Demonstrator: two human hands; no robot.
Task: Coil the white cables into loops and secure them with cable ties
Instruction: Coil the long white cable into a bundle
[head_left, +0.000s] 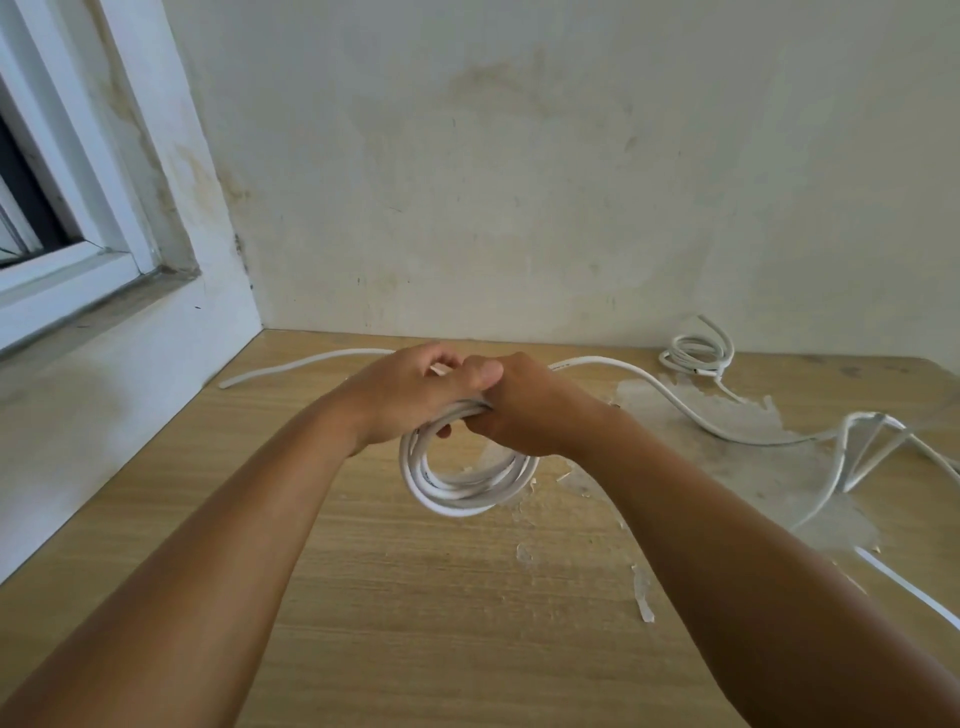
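Cable coil (462, 483) gripped by both hands | wooden table (415, 597), peeling | stained wall (519, 182)

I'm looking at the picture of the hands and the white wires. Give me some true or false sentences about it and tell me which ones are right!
1. Both hands hold the coil of white cable. True: the left hand and the right hand grip its top together.
2. The table is made of glass. False: it is a wood-look top with patches of peeled surface.
3. A second, smaller coil lies at the back of the table, near the wall. True.
4. All the cable is already wound up. False: loose cable trails away to the right across the table.
5. The window is on the right side. False: it is on the left.
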